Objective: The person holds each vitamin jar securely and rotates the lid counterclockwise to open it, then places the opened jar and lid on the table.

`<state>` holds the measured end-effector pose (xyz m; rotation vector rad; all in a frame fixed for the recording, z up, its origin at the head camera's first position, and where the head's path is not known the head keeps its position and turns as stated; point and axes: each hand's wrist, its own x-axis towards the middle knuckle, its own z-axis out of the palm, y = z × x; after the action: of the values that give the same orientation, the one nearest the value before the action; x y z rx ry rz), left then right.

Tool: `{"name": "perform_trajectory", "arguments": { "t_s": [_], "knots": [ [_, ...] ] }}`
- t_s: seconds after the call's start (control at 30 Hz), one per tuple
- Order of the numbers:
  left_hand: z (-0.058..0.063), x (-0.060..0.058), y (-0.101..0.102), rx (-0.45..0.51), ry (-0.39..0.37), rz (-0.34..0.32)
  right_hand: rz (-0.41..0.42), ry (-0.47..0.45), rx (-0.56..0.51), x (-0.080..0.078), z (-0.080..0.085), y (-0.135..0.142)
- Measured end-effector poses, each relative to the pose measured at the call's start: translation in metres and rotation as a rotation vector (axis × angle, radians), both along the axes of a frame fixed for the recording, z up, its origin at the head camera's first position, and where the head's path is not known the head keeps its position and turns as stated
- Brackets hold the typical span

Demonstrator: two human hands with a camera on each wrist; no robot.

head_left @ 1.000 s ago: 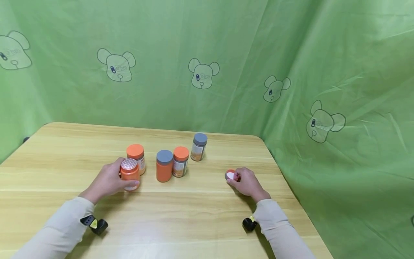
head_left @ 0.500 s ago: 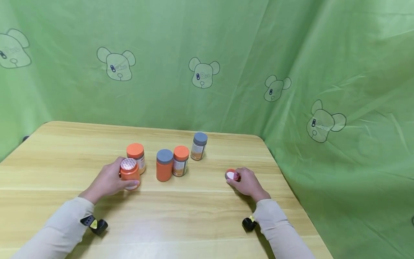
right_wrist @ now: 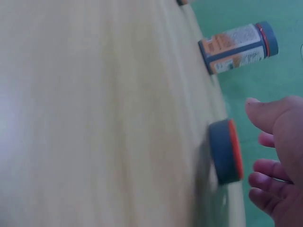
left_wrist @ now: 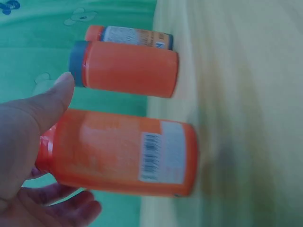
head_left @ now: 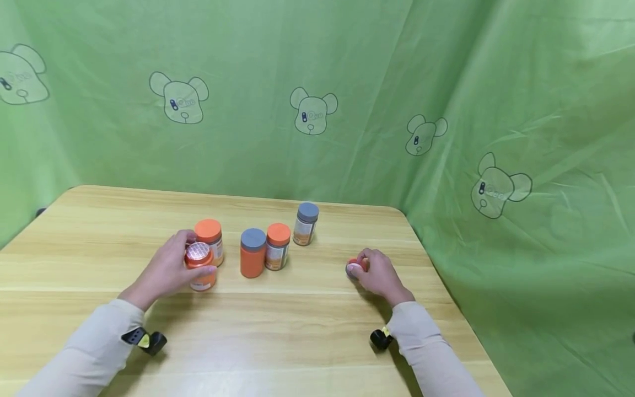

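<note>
1. The left hand [head_left: 166, 267] is around the upper part of the lidless bottle [left_wrist: 109, 156] in a loose, fairly wide curve. Its thumb is straight, the tip clear of the bottle; whether the fingers behind touch it, I cannot tell.
2. The right hand [head_left: 381, 277] hangs beside the lid [right_wrist: 225, 151], well to the right of the lidless bottle. Thumb and fingers are parted and seem to hold nothing; the right wrist view shows a gap between them and the lid.
3. The lidless bottle stands upright, long axis vertical, foil [head_left: 198, 251] across its mouth. The lid lies flat on the table [head_left: 297, 336], white inside facing up.
4. Any coming move probably turns on this sideways span: the left hand is the nearer to the lidless bottle, the right hand the nearer to the lid, and the 2 things are well apart.
5. 4 lidded bottles stand upright about the lidless bottle: just behind it, an orange-lidded bottle [head_left: 208, 230]; to its right, an orange bottle with a gray lid [head_left: 253, 262]; just beyond that, a second orange-lidded bottle [head_left: 278, 236]; farther right and back, a gray-lidded bottle [head_left: 305, 225].
6. Beyond the lidless bottle and the table hangs a green cloth [head_left: 248, 149] with 5 bear heads drawn on it.
</note>
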<state>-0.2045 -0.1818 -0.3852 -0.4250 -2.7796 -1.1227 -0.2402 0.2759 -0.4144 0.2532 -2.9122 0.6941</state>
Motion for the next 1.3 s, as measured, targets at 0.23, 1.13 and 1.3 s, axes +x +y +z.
{"name": "perform_trajectory", "arguments": {
  "t_s": [0.23,1.13,1.3],
  "knots": [
    [0.019,0.001,0.011,-0.004,0.156,0.057,0.032,0.067,-0.123,-0.010,0.009,-0.023],
    [0.023,0.005,0.109,0.051,0.317,-0.364,0.151,0.015,-0.103,-0.059,0.026,-0.098],
    [0.016,0.003,0.117,0.004,0.204,-0.408,0.146,-0.016,-0.068,-0.063,0.029,-0.106]
  ]
}}
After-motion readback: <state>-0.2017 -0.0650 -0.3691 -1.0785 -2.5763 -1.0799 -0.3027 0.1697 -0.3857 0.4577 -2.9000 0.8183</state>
